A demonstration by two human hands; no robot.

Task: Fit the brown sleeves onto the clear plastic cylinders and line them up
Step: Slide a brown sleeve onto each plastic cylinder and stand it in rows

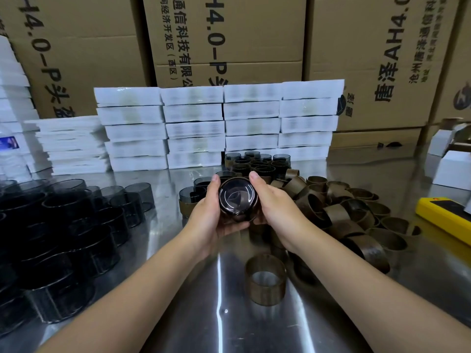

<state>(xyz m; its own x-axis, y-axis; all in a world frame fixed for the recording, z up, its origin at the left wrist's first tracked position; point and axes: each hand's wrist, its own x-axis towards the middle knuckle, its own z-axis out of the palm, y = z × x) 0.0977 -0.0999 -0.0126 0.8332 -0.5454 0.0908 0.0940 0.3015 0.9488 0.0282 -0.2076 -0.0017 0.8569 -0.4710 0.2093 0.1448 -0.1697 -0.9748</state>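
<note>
Between my two hands, above the middle of the steel table [178, 314], I hold a clear smoky cylinder [237, 197] with a brown sleeve around it, its round end facing me. My left hand [209, 215] grips it from the left and below, and my right hand [270, 207] grips it from the right. Behind it stand several sleeved cylinders [257, 165] in rows. A heap of loose brown sleeves [351, 212] lies to the right, and one sleeve [265, 278] stands alone near me. Bare dark cylinders [63, 225] pile up on the left.
Stacks of white flat packs [219, 126] line the back of the table, with cardboard cartons [229, 39] behind them. A yellow device [446, 215] lies at the right edge, white boxes [451, 169] beyond it, and a water bottle [10, 154] at far left.
</note>
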